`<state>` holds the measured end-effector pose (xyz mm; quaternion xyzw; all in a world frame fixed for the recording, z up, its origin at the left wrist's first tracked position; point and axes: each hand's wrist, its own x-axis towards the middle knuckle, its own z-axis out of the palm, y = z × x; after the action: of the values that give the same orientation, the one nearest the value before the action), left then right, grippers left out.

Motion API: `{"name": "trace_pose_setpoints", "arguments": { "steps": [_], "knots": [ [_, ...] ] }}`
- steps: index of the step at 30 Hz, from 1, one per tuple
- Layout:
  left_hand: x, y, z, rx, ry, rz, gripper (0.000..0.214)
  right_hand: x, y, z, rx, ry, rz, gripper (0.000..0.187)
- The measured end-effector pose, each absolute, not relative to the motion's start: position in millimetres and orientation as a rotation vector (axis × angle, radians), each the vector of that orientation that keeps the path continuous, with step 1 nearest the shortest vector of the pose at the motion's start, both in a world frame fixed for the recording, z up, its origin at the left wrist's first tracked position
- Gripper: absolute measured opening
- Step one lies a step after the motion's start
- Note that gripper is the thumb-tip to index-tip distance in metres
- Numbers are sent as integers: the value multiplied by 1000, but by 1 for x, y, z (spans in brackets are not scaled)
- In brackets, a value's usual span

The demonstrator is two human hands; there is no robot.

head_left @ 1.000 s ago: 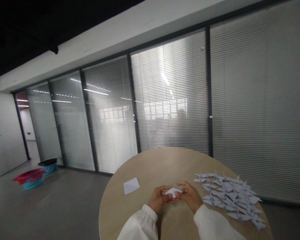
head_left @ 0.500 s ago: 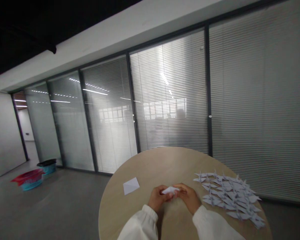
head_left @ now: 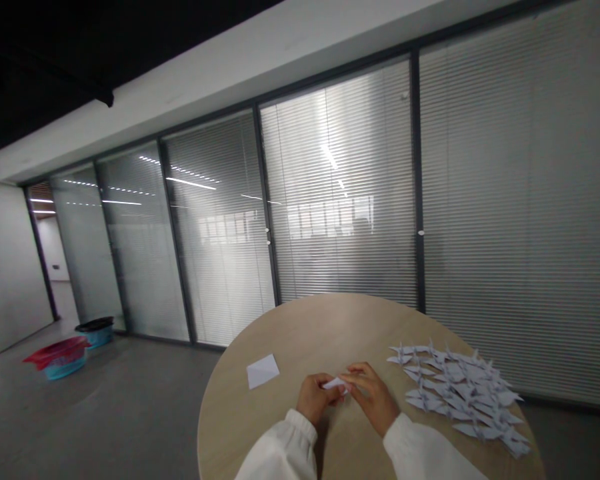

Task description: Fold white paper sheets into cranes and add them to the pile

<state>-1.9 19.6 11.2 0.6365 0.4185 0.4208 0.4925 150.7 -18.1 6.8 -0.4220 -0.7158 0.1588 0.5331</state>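
Fingers: both sets were pressed together on a small folded paper (head_left: 336, 383), pinching it from either side at the lower middle of the frame.
Left hand (head_left: 316, 398): it was curled at the paper's left end, thumb and fingers closed on it; a white sleeve (head_left: 280, 453) covered the wrist and ran down to the bottom edge.
Right hand (head_left: 373, 397): it lay over the paper's right end, fingertips closed on it and meeting the left hand's; its own white sleeve ran to the lower right.
Paper: white, only partly seen between the two hands, held just above the table (head_left: 320, 327); its exact fold could not be told.
Table: round, light wood, filling the lower middle and lower right of the frame.
Sheet (head_left: 263, 371): a flat white square with a diagonal crease, lying on the table just to the left of the hands and apart from them.
Cranes (head_left: 455, 393): a spread of many folded white paper cranes on the table at the lower right, near the right hand but not touching it.
Wall: glass panels with closed blinds (head_left: 340, 193) across the middle and right of the frame.
Floor: grey, with a red basin (head_left: 57, 351) over a blue tub at the lower left and a dark-rimmed tub (head_left: 96, 328) just behind it.
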Motion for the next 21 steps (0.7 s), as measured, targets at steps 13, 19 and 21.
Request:
{"name": "trace_pose_setpoints", "arguments": {
  "steps": [13, 19, 21],
  "knots": [
    [1, 10, 16, 1550, 934, 908, 41, 149, -17, 12, -1045, -1567, 466, 11],
    [-2, 14, 13, 1447, 878, 846, 47, 151, -17, 13, -1029, -1573, 498, 15],
    [-2, 16, 12, 1411, 850, 825, 49, 151, -17, 12, -1011, -1580, 506, 17]
  ]
}}
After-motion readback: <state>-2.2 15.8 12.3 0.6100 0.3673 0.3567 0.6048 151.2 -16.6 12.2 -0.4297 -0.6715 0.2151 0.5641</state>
